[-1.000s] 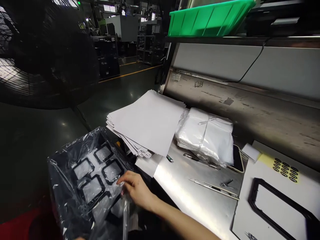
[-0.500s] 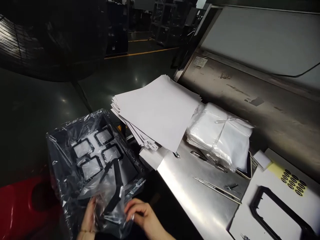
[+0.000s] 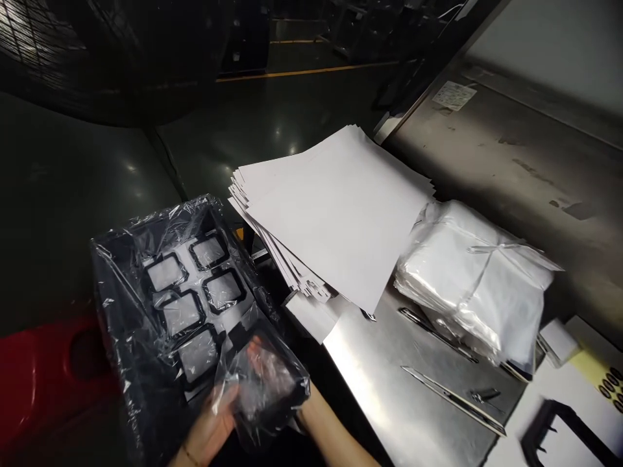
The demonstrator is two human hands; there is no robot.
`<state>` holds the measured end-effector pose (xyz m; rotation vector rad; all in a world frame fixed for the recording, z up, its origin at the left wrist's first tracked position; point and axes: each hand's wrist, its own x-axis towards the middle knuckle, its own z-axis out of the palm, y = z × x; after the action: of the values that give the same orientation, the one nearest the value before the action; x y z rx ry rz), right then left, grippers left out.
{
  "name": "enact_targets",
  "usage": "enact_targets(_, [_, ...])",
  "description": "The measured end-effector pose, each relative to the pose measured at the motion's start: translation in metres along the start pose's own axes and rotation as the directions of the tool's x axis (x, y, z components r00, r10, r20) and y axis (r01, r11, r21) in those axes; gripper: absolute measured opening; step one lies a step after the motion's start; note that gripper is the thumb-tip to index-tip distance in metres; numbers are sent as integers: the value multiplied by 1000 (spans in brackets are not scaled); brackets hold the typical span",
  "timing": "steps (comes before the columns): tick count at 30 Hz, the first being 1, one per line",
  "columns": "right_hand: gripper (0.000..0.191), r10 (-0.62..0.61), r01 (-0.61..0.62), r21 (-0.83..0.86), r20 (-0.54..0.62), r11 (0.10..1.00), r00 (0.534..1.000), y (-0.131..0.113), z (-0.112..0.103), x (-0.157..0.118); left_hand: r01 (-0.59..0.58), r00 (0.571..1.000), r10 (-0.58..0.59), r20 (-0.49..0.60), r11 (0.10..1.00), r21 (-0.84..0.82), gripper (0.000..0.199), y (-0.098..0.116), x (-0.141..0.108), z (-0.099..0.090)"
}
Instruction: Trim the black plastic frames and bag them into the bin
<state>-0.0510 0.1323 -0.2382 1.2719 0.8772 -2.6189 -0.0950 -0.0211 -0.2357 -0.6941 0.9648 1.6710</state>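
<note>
The bagged black frame (image 3: 285, 395) has swung up and to the right since the earlier view and now hangs over the near corner of the tray, below and left of the stack of white paper (image 3: 341, 214). Both hands are grasping it through its clear bag (image 3: 243, 415): the left hand (image 3: 210, 429), a thin bracelet at its wrist, cups the underside, while the right hand (image 3: 260, 370) sits behind the film as a pink blur (how tight that grip is, the plastic hides).

Left of the stack, a black tray (image 3: 114, 305) lined with crinkled, glossy film holds five more black rectangular frames (image 3: 224, 290), each a narrow loop around a pale centre, set out in a grid. Right of the stack lies a soft, pillowy bundle of clear bags (image 3: 472, 279), tied across with a thin strap, on a stainless steel bench (image 3: 384, 389) with a brushed, streaky shine. Nearer the stack's lower corner rest long steel tweezers (image 3: 452, 399) and a small metal clip (image 3: 484, 394). Farther right, past the bundle, a sheet of yellow paper (image 3: 591, 370) shows rows of black oval pieces (only partly in view).
</note>
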Motion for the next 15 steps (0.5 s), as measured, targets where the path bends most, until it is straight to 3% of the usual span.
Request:
enact_targets(4, [22, 55, -49, 89, -73, 995, 996, -9, -24, 5, -75, 989, 86, -124, 993, 90, 11, 38, 38, -33])
enact_targets(8, [31, 53, -28, 136, -185, 990, 981, -4, -41, -12, -86, 968, 130, -214, 975, 203, 15, 67, 93, -63])
enact_targets(11, [30, 106, -76, 152, -207, 986, 973, 2, -44, -27, -54, 967, 122, -223, 956, 289, 19, 65, 138, -71])
enact_targets(15, [30, 115, -77, 189, -201, 979, 973, 3, -44, -38, -16, 974, 109, -199, 908, 419, 24, 44, 187, -63])
